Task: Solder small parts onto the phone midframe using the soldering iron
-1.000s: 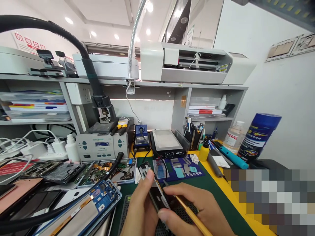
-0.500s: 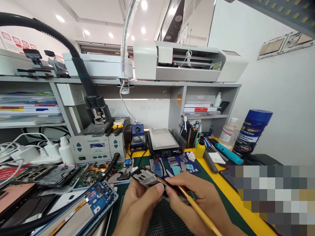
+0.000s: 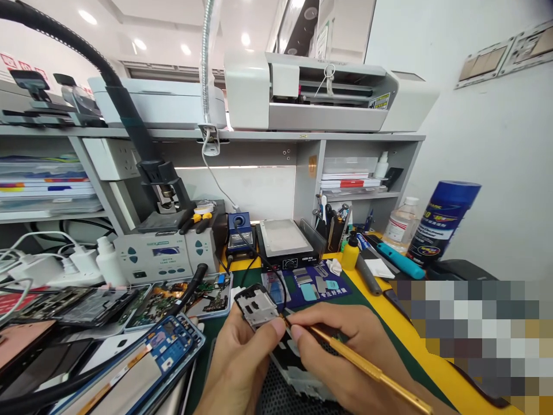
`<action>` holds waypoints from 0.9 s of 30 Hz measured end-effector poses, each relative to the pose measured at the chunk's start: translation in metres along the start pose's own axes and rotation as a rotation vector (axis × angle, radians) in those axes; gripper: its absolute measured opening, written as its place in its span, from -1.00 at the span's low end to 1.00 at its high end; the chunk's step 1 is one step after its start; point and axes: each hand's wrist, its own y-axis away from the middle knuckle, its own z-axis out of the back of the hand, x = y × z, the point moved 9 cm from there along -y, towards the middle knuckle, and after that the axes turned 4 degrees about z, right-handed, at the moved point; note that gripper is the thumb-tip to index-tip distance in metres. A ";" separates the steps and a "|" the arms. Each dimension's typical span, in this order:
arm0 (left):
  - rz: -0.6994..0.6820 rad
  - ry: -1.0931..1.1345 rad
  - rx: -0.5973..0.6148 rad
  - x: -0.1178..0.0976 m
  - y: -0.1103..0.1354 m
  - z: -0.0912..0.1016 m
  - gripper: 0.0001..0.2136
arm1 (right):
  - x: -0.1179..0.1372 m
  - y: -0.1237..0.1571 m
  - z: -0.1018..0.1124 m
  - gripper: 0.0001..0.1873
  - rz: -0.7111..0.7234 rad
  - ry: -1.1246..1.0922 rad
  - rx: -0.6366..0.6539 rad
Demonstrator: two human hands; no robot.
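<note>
My left hand point(image 3: 246, 351) grips an opened phone frame point(image 3: 258, 305), its thumb pressed on the edge near the middle. The frame is black with grey metal plates, tilted, its lower part running down under my right hand. In my right hand point(image 3: 341, 346) is a slim gold-coloured screwdriver point(image 3: 358, 358), pinched between thumb and fingers. Its tip points at the frame's edge beside my left thumb; whether it touches is hidden by the fingers. Below both hands lies a black perforated pad point(image 3: 276, 397) on the green mat point(image 3: 391, 351).
At left lie several dismantled phones, including a blue-framed one point(image 3: 142, 369). Behind stand a hot-air station point(image 3: 159, 253), a soldering iron stand point(image 3: 240, 236) and a heating plate point(image 3: 285, 239). At right are a yellow bottle point(image 3: 350, 253) and a blue spray can point(image 3: 444, 222).
The phone frame has turned so that more of its plated face and lower part show. The screwdriver lies at a flatter angle. The whole view has shifted slightly.
</note>
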 end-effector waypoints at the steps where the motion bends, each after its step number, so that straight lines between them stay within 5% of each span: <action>1: 0.008 -0.004 -0.012 0.001 0.000 0.000 -0.25 | -0.002 -0.001 0.000 -0.79 -0.021 -0.003 0.009; 16: 0.004 -0.028 -0.068 0.002 0.001 0.003 -0.12 | -0.005 -0.007 0.002 -0.74 -0.156 0.029 0.148; 27: -0.007 -0.060 -0.082 0.001 0.003 0.004 -0.08 | 0.009 -0.013 0.004 -0.75 0.023 0.151 0.246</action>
